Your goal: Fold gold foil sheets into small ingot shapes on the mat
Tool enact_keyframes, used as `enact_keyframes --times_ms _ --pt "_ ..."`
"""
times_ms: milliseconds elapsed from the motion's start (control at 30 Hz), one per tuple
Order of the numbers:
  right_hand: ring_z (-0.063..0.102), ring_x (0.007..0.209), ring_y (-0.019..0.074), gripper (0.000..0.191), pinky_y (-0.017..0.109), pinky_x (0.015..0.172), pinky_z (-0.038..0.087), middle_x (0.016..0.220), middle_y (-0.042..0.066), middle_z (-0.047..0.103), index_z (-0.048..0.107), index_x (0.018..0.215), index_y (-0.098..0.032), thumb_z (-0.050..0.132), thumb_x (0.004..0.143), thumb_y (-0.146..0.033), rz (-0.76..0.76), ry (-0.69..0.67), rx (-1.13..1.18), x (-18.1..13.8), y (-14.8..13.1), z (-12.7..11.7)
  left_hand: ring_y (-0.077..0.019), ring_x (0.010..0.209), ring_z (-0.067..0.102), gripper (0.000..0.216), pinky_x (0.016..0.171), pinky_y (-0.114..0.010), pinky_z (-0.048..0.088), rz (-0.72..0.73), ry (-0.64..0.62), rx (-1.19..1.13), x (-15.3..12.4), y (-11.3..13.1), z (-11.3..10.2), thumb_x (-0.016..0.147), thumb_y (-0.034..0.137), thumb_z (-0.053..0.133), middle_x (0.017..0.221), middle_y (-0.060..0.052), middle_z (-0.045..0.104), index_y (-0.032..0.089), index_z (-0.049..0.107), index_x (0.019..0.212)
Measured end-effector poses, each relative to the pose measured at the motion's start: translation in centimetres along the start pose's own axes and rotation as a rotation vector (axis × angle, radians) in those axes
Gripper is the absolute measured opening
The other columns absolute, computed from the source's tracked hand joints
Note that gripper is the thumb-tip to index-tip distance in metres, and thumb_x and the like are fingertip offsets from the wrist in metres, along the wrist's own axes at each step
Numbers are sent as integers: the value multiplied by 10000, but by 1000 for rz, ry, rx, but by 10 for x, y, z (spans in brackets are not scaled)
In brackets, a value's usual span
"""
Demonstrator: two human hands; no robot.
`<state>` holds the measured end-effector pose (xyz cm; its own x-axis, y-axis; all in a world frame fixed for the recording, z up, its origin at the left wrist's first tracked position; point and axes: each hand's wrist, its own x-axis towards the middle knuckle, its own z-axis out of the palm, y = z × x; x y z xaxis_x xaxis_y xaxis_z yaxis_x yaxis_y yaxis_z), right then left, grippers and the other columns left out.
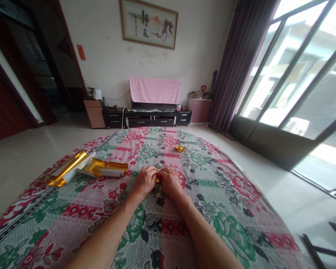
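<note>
My left hand (pixel 146 181) and my right hand (pixel 169 180) meet over the middle of the flowered cloth, fingers closed together. Between them shows a small bit of gold foil paper (pixel 157 181), pinched from both sides; the hands hide most of it. Beyond my right hand lies a small folded gold paper piece (pixel 180 148), apart from both hands. To the left of my left hand are curled gold foil sheets with white backs (pixel 112 170). Farther left rests a rolled gold sheet (pixel 71 166).
A patterned cloth (pixel 221 179) covers the rounded table. Past its far edge stand a low black cabinet (pixel 152 120) and a screen under a pink cloth (pixel 155 89). Dark stool-like legs (pixel 322 248) show at the lower right, with tall windows (pixel 294 74) above.
</note>
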<state>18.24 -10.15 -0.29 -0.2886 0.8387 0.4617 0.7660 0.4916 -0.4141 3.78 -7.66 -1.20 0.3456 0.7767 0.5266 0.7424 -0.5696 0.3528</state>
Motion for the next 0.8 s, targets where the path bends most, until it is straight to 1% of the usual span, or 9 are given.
enact_keyframes --times_ms 167,333,400,467,600,667,800 --pt "500 895 156 269 298 851 351 960 38 589 647 875 -206 442 755 -79 2 -37 46 2 3 0 -170 888 556 190 830 -315 448 -45 26 -120 1 -9 4 742 117 522 929 -45 645 193 675 826" --pt "508 903 159 268 300 855 357 961 49 590 654 867 -193 447 742 -78 0 -24 65 3 1 -2 -163 905 573 171 858 -309 450 -31 30 -228 0 -13 -4 707 104 551 948 -52 650 184 673 798" --pt "511 897 156 271 295 847 362 945 42 593 655 846 -196 442 735 -70 1 -21 82 3 0 -3 -158 925 576 225 879 -299 445 -2 -1 -270 -2 -14 -9 686 70 540 967 -54 649 177 672 832" --pt "515 883 153 279 292 841 366 924 35 598 654 825 -199 443 715 -56 -1 -30 101 4 0 -4 -149 939 576 263 887 -281 443 59 -78 -309 -3 -17 -14 671 60 538 993 -46 646 183 674 859" --pt "516 864 156 279 292 830 371 902 30 592 649 805 -197 474 645 -48 -4 -54 117 4 0 -6 -146 963 573 217 902 -275 435 87 -158 -314 -3 -23 -19 679 114 565 1050 -30 631 210 688 830" --pt "515 862 159 272 289 818 375 896 31 588 646 804 -195 489 631 -56 -8 -57 117 4 0 -7 -148 965 570 196 905 -281 429 94 -170 -286 -2 -24 -20 695 132 568 1046 -25 632 218 691 821" --pt "517 833 152 221 286 798 380 875 33 586 644 790 -189 504 657 -81 -17 -48 108 4 -1 -7 -144 954 569 169 889 -278 434 114 -147 -276 -1 -23 -19 729 149 557 1010 -28 641 211 689 814"
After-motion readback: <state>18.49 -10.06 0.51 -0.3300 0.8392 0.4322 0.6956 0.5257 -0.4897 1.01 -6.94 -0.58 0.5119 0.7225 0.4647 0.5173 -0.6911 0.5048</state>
